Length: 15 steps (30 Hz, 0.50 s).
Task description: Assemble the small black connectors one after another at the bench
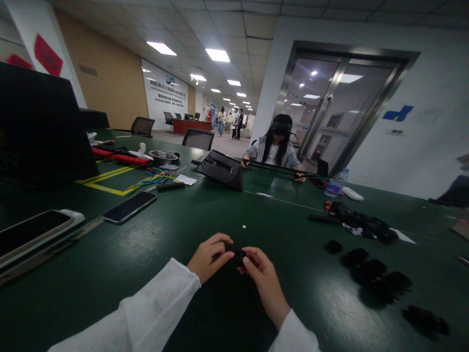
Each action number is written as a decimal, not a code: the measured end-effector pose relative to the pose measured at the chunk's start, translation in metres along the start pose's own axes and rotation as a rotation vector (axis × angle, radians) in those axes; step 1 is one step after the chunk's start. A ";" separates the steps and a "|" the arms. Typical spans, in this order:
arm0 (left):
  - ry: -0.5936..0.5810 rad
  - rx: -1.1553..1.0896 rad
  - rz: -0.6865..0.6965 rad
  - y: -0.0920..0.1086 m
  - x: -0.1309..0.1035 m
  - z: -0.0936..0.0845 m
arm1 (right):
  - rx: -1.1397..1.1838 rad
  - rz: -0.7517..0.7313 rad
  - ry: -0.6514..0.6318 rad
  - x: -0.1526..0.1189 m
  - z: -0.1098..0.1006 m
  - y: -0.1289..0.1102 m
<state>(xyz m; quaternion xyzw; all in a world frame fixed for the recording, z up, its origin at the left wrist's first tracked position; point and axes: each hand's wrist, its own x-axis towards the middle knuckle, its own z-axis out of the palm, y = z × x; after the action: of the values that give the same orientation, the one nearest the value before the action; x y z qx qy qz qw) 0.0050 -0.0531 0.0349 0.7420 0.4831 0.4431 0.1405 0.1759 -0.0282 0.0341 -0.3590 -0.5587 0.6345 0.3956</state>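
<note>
Between my two hands, just above the green table (176,234), is a small black part (237,255); its exact kind is too dark to make out. My left hand (211,256) pinches its left side with thumb and fingers. From the right, my right hand (261,271) grips the same part, thumb and fingers curled round its edge. Fingers cover much of it. A tiny pale chip (244,226) lies on the table just beyond my hands.
On the right lie several black parts (372,269) and a dark tangled pile (361,220) near a water bottle (336,183). To the left are a phone (130,207), a second phone (32,232) and coloured wires (157,177). Across sits a person (273,146) beside a tilted black panel (222,168).
</note>
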 end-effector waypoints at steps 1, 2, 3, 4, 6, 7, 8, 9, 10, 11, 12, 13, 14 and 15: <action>0.007 -0.022 -0.006 0.001 0.000 0.000 | 0.006 -0.003 0.002 0.001 -0.001 0.002; 0.012 -0.050 -0.011 0.003 -0.001 0.000 | 0.015 -0.010 0.010 0.002 -0.002 0.004; 0.010 -0.083 -0.012 0.003 -0.001 0.000 | 0.025 -0.018 0.021 0.003 -0.003 0.006; 0.004 -0.115 -0.008 0.004 -0.002 0.000 | 0.036 -0.027 0.038 0.004 -0.004 0.008; -0.011 -0.164 0.007 0.002 -0.003 0.002 | 0.057 -0.040 0.077 0.006 -0.005 0.012; -0.019 -0.175 0.015 0.001 -0.003 0.003 | 0.064 -0.040 0.090 0.007 -0.006 0.013; -0.020 -0.177 0.019 -0.001 -0.003 0.005 | 0.066 -0.036 0.096 0.007 -0.007 0.013; -0.018 -0.174 0.016 -0.003 -0.004 0.006 | 0.065 -0.031 0.098 0.007 -0.007 0.013; -0.013 -0.170 0.007 -0.005 -0.004 0.008 | 0.063 -0.026 0.097 0.007 -0.007 0.013; -0.012 -0.164 -0.007 -0.007 -0.004 0.009 | 0.061 -0.021 0.092 0.007 -0.008 0.013; -0.013 -0.156 -0.022 -0.008 -0.004 0.010 | 0.059 -0.016 0.086 0.007 -0.008 0.012; -0.016 -0.144 -0.037 -0.008 -0.004 0.010 | 0.059 -0.013 0.084 0.007 -0.008 0.012; -0.020 -0.128 -0.049 -0.008 -0.003 0.010 | 0.059 -0.011 0.083 0.007 -0.007 0.011; -0.024 -0.109 -0.057 -0.008 -0.003 0.009 | 0.058 -0.012 0.081 0.006 -0.007 0.011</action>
<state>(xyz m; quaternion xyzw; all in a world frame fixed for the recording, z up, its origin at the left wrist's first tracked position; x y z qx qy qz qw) 0.0071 -0.0498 0.0234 0.7246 0.4775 0.4554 0.1990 0.1786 -0.0199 0.0226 -0.3695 -0.5257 0.6328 0.4320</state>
